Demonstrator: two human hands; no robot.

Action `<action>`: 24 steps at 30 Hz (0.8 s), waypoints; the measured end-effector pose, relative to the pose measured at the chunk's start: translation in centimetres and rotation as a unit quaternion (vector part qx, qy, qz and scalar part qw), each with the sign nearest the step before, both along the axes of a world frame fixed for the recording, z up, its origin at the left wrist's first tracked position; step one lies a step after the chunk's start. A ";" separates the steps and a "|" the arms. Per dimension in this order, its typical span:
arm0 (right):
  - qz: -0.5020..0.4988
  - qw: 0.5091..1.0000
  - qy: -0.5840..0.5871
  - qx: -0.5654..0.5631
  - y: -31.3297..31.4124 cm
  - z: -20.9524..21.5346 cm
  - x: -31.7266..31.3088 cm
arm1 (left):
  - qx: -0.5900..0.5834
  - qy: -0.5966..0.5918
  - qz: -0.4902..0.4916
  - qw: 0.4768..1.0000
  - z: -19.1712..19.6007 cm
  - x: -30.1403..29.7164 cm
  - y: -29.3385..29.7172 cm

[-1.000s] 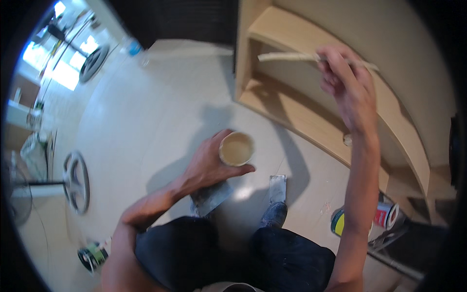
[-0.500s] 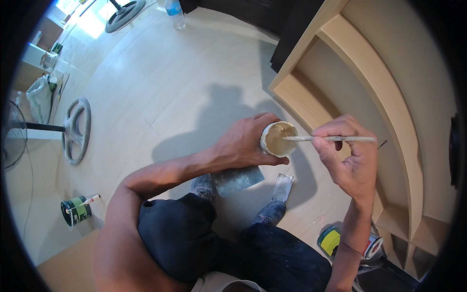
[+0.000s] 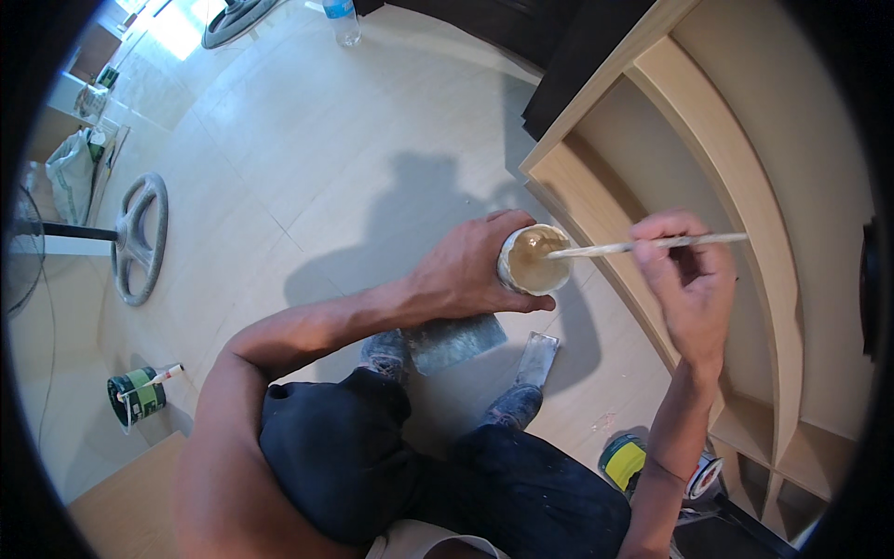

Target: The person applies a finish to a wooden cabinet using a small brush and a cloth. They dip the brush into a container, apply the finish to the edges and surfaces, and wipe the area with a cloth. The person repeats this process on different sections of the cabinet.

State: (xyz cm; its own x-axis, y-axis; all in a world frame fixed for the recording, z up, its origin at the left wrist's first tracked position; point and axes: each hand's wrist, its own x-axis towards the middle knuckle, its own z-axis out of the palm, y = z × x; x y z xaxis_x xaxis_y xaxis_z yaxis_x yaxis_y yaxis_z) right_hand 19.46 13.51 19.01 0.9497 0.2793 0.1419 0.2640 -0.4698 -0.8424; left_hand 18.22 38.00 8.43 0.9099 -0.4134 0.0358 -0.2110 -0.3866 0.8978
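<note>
My left hand [image 3: 475,265] is wrapped round a small whitish cup [image 3: 504,265], its mouth tipped toward me. Inside lies a tan, glossy liquid [image 3: 538,270]. Between the thumb and fingers of my right hand [image 3: 687,284] is a thin, pale-smeared stick [image 3: 610,250]. Its left end dips into the liquid, while the other end sticks out past my knuckles. The stick's tip is hidden in the liquid, so I cannot tell whether it is a brush. Below the cup, by my feet, are a wide grey metal plate [image 3: 456,343] and a narrower flat metal blade [image 3: 538,359].
To the right stands a light wooden shelf frame [image 3: 726,121] with a curved divider. Paint cans [image 3: 622,461] sit beside my right forearm. At the left are a green-black bucket [image 3: 137,398] with a brush across it and a fan base [image 3: 142,239]. A plastic bottle [image 3: 344,23] stands far off.
My right hand has moved right and slightly up, drawing the stick partly back and tilting it. Its tip stays in the cup. My left hand keeps its hold on the cup.
</note>
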 end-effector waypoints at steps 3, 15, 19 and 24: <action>-0.006 0.997 0.016 0.077 -1.1 -0.5 0.7 | -0.022 -0.005 -0.001 1.000 -0.3 0.2 -0.1; -0.013 0.995 0.048 0.088 -3.0 -1.9 1.3 | -0.029 0.000 -0.003 1.000 0.2 0.2 -0.1; -0.040 0.994 0.030 0.093 -3.3 -1.2 1.0 | -0.040 -0.011 -0.005 0.999 0.1 0.1 -0.2; -0.056 0.991 0.043 0.110 -2.9 -2.2 0.8 | -0.031 -0.012 -0.008 0.999 0.5 0.2 -0.2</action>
